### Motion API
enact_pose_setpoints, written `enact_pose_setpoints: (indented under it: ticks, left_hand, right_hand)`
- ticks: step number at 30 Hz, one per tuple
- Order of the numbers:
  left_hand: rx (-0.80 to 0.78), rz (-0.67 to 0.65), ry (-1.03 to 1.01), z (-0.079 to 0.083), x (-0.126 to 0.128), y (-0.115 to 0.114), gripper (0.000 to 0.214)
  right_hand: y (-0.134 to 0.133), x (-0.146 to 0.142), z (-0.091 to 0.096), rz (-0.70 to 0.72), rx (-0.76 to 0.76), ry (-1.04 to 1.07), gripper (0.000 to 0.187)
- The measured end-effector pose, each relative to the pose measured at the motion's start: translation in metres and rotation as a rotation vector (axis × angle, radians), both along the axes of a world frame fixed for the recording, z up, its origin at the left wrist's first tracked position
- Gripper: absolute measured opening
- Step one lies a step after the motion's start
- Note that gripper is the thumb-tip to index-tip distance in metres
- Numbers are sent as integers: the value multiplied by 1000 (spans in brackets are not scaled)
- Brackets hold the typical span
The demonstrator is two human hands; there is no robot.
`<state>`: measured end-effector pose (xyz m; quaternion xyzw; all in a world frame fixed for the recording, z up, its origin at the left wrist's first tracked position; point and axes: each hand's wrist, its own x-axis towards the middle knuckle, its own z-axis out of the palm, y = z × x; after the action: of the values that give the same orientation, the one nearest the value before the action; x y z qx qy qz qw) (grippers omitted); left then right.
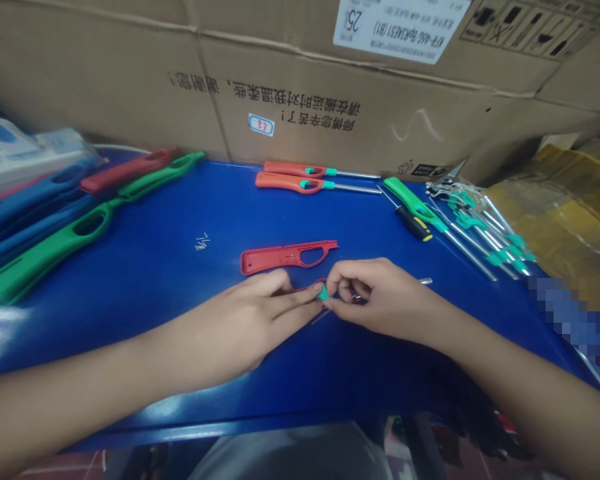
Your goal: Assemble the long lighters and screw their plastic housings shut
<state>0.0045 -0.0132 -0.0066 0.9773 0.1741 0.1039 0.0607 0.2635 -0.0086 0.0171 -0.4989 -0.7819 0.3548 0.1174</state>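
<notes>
On the blue table my left hand presses its fingers over a lighter part, mostly hidden under them, with a thin red edge showing. My right hand pinches at its teal trigger piece, fingers curled and thumb close to the left fingertips. A metal tube end sticks out beyond my right hand. Just behind the hands lies a red lighter casing half, its hollow inside facing up. A thin clear strip shows below the fingertips.
Several small screws lie left of centre. Two orange-red lighters, a green lighter and a screwdriver lie behind. Metal tubes with teal parts are piled right, coloured casings left. A cardboard box borders the back.
</notes>
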Motion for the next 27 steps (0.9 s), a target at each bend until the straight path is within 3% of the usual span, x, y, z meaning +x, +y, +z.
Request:
enact_pose_setpoints:
  ticks: [12,17,19,22,27]
  left_hand:
    - [-9,-9,-12,2,1,0,63]
    - [-8,9,43,2,1,-1,72]
    - [-2,12,57,2,0,-1,72]
    - [13,5,40,0,-1,0,67]
    - [23,-15,-31,-2,-5,5,62]
  right_hand:
    - [0,2,2,78,75,-26,5]
    - [6,15,4,160,251,154,12]
    - [16,29,4,57,429,161,15]
    - [41,61,3,-210,688,4,20]
    - [86,136,-1,-766,709,-348,39]
